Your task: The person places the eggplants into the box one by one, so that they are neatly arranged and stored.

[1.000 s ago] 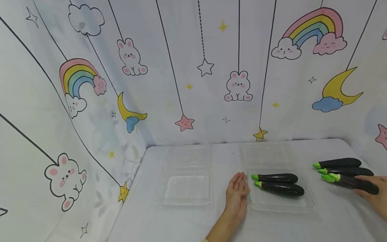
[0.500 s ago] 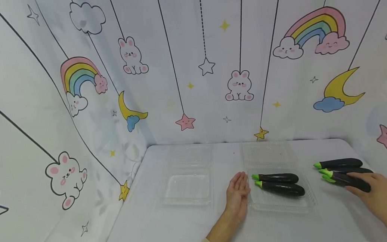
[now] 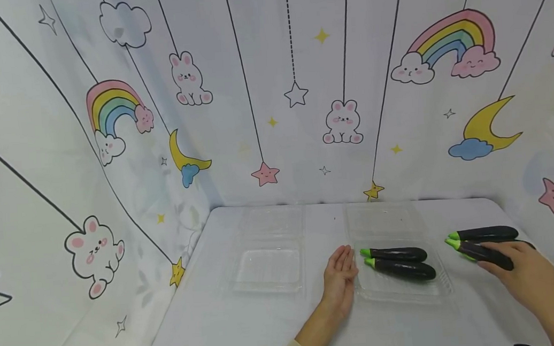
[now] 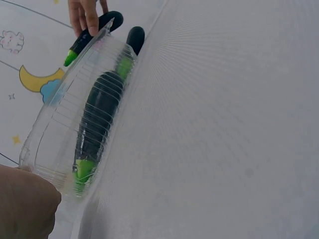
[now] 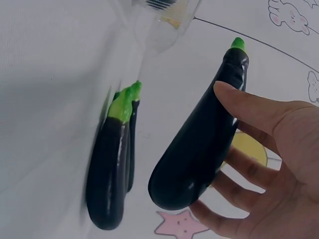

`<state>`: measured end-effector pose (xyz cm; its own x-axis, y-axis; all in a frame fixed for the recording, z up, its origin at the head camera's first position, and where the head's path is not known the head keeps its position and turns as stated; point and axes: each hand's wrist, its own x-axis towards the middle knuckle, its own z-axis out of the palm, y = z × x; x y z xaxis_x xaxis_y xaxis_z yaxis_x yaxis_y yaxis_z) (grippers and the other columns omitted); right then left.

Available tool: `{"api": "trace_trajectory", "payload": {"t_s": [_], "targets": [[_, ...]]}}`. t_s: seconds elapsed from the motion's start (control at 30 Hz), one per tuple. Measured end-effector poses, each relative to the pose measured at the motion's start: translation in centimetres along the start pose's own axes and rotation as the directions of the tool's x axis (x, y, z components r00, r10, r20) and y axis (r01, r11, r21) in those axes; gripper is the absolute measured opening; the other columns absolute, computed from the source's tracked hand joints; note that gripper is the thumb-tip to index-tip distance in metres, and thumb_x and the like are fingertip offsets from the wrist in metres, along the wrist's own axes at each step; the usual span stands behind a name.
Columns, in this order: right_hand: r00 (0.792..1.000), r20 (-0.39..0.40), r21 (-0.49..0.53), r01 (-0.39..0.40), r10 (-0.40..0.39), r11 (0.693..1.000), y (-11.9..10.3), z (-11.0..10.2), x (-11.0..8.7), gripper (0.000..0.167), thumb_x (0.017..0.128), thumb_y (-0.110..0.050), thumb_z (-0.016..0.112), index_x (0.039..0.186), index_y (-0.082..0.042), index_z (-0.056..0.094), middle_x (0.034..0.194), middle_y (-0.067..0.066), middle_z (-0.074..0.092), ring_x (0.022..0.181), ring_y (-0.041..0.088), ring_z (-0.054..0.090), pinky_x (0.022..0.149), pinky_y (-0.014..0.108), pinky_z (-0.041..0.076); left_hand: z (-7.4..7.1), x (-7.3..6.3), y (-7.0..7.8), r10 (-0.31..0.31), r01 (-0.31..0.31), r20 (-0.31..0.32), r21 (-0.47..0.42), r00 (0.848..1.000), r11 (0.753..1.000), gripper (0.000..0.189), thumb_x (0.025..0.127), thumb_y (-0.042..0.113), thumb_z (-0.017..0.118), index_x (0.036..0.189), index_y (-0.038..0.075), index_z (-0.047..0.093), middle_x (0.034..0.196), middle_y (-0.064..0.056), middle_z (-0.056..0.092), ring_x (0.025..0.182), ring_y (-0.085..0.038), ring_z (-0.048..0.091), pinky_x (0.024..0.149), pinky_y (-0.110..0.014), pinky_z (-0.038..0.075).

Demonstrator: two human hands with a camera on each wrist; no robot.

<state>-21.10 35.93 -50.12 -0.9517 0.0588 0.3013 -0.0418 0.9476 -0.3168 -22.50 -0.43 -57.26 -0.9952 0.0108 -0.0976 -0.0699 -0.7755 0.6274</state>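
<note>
My right hand [image 3: 530,276] grips a dark eggplant [image 3: 487,255] with a green stem, held above the table. In the right wrist view the thumb lies on one side of this eggplant [image 5: 199,139], fingers on the other. Two more eggplants [image 5: 105,174] lie on the table, partly hidden in the head view. My left hand [image 3: 339,284] rests with straight fingers against the left side of an open clear plastic box [image 3: 401,296]. Inside that box lie two eggplants [image 3: 401,269] side by side, stems to the left; the left wrist view shows one eggplant [image 4: 99,112] through the ribbed wall.
A second clear plastic box [image 3: 268,290], lid folded back, stands left of my left hand. The raised lid [image 3: 381,220] of the right box lies toward the back of the white table [image 3: 210,327]. Behind hangs a patterned curtain [image 3: 295,155].
My right hand has picked the nearest eggplant up off the table, moving it left and slightly up, over the other two. The left hand and the boxes stay put.
</note>
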Motion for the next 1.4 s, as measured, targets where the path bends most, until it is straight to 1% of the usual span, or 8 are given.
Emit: {"api": "trace_trajectory", "payload": {"t_s": [0.2,0.4,0.63,0.83,1.07,1.23,1.33,1.4], "targets": [[1.0,0.003,-0.001,0.021,-0.021,1.0,-1.1,0.0,0.1,0.056,0.083,-0.024,0.087,0.129,0.001,0.066,0.127,0.037,0.053,0.114,0.064,0.046,0.092,0.082,0.037,0.1,0.0,0.0,-0.004,0.004,0.009,0.011,1.0,1.0,0.072,0.085,-0.026,0.047,0.153,-0.008,0.035,0.162,-0.026,0.037,0.154,-0.036,0.031,0.126,-0.04,0.029],[0.995,-0.014,0.003,0.095,-0.095,0.996,-2.2,0.2,-0.1,0.054,0.082,-0.027,0.088,0.127,-0.004,0.069,0.123,0.031,0.059,0.11,0.06,0.053,0.081,0.077,0.043,0.1,0.0,0.1,-0.004,0.004,0.015,0.01,1.0,1.0,0.074,0.085,-0.026,0.046,0.155,-0.01,0.03,0.163,-0.028,0.033,0.155,-0.037,0.03,0.126,-0.041,0.026],[0.988,-0.024,0.037,0.155,-0.154,0.987,-3.5,0.4,-0.2,0.053,0.081,-0.029,0.089,0.125,-0.007,0.071,0.122,0.027,0.063,0.105,0.057,0.058,0.079,0.072,0.045,0.1,0.0,0.2,0.003,-0.003,0.004,0.005,1.0,1.0,0.074,0.084,-0.027,0.046,0.154,-0.011,0.03,0.162,-0.028,0.034,0.154,-0.038,0.031,0.126,-0.043,0.026],[0.974,-0.05,0.038,0.225,-0.223,0.974,-4.7,0.7,-0.1,0.049,0.079,-0.029,0.09,0.122,-0.011,0.074,0.115,0.021,0.067,0.096,0.052,0.064,0.073,0.066,0.049,0.1,0.0,0.1,0.004,-0.004,-0.002,0.001,1.0,1.0,0.072,0.084,-0.028,0.046,0.153,-0.01,0.033,0.162,-0.029,0.035,0.154,-0.038,0.032,0.126,-0.043,0.026],[0.961,-0.045,0.003,0.275,-0.275,0.961,-6.0,1.0,-0.2,0.048,0.077,-0.027,0.091,0.119,-0.012,0.075,0.112,0.021,0.067,0.091,0.048,0.066,0.072,0.065,0.052,0.0,0.1,0.1,0.003,-0.002,-0.015,0.005,1.0,1.0,0.07,0.084,-0.027,0.047,0.151,-0.008,0.037,0.16,-0.027,0.039,0.153,-0.037,0.034,0.125,-0.041,0.032],[0.95,-0.052,-0.025,0.306,-0.307,0.952,-6.9,1.3,-0.3,0.047,0.075,-0.029,0.092,0.117,-0.014,0.077,0.106,0.018,0.067,0.079,0.039,0.066,0.068,0.061,0.054,0.1,0.1,0.1,0.001,-0.001,-0.01,0.015,1.0,1.0,0.07,0.086,-0.027,0.046,0.153,-0.009,0.035,0.161,-0.028,0.037,0.153,-0.037,0.034,0.124,-0.041,0.032],[0.945,-0.049,-0.032,0.322,-0.323,0.946,-7.5,1.5,-0.4,0.047,0.074,-0.029,0.093,0.116,-0.014,0.078,0.103,0.015,0.068,0.078,0.036,0.066,0.067,0.06,0.054,0.1,0.2,0.1,-0.001,0.001,-0.012,0.018,1.0,1.0,0.069,0.087,-0.027,0.046,0.153,-0.009,0.035,0.16,-0.026,0.039,0.153,-0.037,0.034,0.125,-0.041,0.032],[0.935,-0.066,-0.034,0.347,-0.349,0.937,-7.8,1.6,-0.5,0.047,0.073,-0.027,0.094,0.115,-0.014,0.078,0.102,0.013,0.068,0.08,0.036,0.066,0.068,0.059,0.054,0.0,0.1,0.1,0.001,0.0,-0.01,0.019,1.0,1.0,0.069,0.087,-0.027,0.046,0.153,-0.009,0.034,0.16,-0.027,0.039,0.153,-0.037,0.034,0.125,-0.042,0.031]]}}
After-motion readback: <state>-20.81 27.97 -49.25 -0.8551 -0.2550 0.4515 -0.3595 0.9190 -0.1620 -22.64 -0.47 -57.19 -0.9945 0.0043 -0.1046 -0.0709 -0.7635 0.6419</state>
